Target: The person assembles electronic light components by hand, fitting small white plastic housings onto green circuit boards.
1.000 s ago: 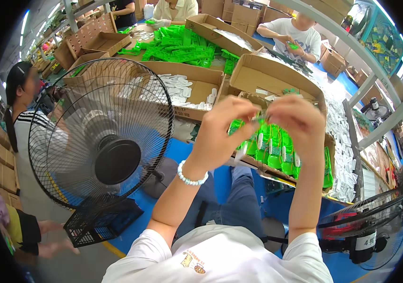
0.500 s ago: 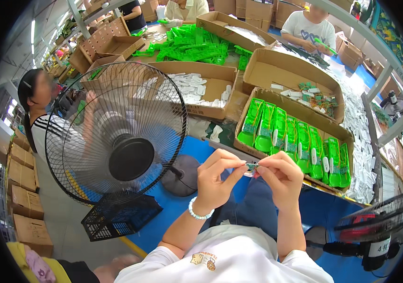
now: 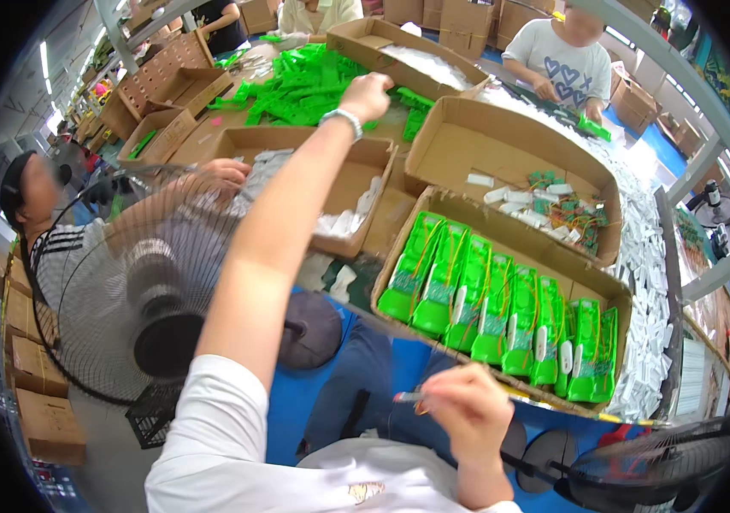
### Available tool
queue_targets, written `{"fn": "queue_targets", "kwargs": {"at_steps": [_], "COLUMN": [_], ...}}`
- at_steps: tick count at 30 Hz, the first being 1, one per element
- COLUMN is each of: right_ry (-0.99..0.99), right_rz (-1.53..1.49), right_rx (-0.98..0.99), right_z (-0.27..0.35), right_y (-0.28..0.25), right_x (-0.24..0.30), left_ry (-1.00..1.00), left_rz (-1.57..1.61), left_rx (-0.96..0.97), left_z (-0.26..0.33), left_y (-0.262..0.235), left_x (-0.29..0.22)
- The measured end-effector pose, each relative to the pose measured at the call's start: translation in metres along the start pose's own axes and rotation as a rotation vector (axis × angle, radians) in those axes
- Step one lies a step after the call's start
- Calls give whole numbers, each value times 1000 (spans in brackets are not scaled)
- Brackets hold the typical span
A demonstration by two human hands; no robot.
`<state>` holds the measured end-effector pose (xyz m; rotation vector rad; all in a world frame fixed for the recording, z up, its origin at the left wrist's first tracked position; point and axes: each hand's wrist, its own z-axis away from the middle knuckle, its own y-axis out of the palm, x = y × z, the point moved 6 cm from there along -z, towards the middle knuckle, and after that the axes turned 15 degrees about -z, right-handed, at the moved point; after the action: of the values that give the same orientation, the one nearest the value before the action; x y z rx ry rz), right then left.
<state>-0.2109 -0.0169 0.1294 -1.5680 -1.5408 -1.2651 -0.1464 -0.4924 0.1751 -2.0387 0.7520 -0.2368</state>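
Observation:
My left hand (image 3: 363, 97), with a beaded bracelet at the wrist, is stretched far forward over the edge of a heap of green plastic casings (image 3: 297, 81). Its fingers bend down and away, so what they touch is hidden. Close to my body, my right hand (image 3: 469, 409) is closed in a pinch on a small circuit board (image 3: 409, 397), seen nearly edge-on, with a bit of reddish wire by it. Beyond that hand, a cardboard box (image 3: 433, 344) holds a row of green casings (image 3: 476, 295) fitted with boards, white parts and orange wires.
Another box (image 3: 510, 128) contains white parts and wired boards (image 3: 562, 205). White pieces fill a box (image 3: 373, 158) at left, where a co-worker's hand (image 3: 226, 173) reaches in. A standing fan (image 3: 168, 342) is at the left, another (image 3: 656, 466) at lower right. Co-workers sit across the table.
My left hand has let go of the small board and moved forward to the green heap. My right hand keeps the board and has come lower. The co-worker at left now reaches into the white-parts box.

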Motion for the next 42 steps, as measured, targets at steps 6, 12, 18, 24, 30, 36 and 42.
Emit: {"fn": "queue_targets", "kwargs": {"at_steps": [6, 12, 18, 24, 30, 36, 42], "right_ry": [149, 165, 77, -148, -233, 21, 113], "right_rz": [-71, -80, -59, -3, -25, -127, -213], "right_rx": [-1, 85, 190, 26, -240, -194, -144], "right_z": [6, -8, 6, 12, 3, -13, -8], "right_y": [-10, -12, -7, -14, -32, -38, -30], "right_x": [-6, -5, -12, 29, 45, 14, -8], "left_ry": [-56, -47, -211, -67, -380, -284, -257], "left_rz": [-350, -265, 224, 1720, 1688, 1883, 1878], "left_rx": [434, 130, -484, -252, 20, 251, 206], "left_z": [-11, -40, -37, 56, 183, 258, 296], "left_y": [87, 41, -38, -106, -111, -109, -115], "left_x": [75, 62, 15, -109, -167, -188, -201]}}
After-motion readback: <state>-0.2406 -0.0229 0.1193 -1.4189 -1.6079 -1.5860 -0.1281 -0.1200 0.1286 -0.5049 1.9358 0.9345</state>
